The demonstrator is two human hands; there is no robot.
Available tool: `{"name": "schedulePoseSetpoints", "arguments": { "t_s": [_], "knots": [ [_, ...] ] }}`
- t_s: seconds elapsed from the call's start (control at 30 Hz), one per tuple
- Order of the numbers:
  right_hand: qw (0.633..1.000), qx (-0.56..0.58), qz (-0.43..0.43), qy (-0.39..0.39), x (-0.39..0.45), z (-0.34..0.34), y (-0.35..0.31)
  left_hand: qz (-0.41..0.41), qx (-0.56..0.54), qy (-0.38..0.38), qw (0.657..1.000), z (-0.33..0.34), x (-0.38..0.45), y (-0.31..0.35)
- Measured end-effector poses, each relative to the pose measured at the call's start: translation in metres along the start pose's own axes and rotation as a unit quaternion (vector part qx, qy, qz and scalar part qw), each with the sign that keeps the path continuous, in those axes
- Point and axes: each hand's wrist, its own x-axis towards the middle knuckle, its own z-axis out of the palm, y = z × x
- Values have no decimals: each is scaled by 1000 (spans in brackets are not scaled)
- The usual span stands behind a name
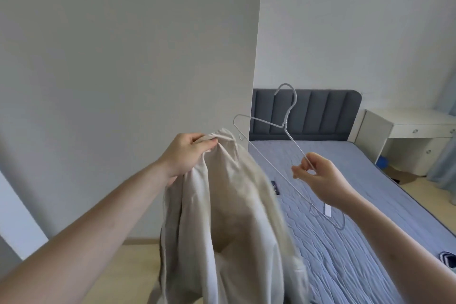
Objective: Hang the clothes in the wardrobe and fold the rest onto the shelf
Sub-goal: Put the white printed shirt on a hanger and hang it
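A blue quilted mattress [345, 205] meets a grey padded headboard [320, 111]; a dark remote [275, 187] lies near its left edge, white desk [407, 136] beyond.

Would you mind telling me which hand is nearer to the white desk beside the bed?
Right. The right hand, pinching the wire hanger, is over the bed towards the desk; the left hand, gripping the beige garment, is farther away.

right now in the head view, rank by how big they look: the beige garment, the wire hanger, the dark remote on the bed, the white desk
1. beige garment, though it hangs closest to the camera
2. wire hanger and white desk: too alike to rank, and the desk stands much farther off
3. dark remote, smallest
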Motion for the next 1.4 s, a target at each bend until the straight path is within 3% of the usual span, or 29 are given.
{"name": "schedulePoseSetpoints", "arguments": {
  "t_s": [0.23, 0.73, 1.1, 1.4],
  "knots": [
    [995, 64, -37, -67, -18, -22, -5, -80, 15, 120, 989, -15, 19, -31],
    [985, 45, -33, -162, -25, -12, -7, -111, 55, 195, 973, -69, 26, -56],
    [976, 52, -37, -206, -27, 44, -14, -15, 115, 158, 981, -72, 12, -30],
    [982, 74, -51, -164, -30, 120, -20, 127, 101, 135, 977, -64, -2, 11]
  ]
}}
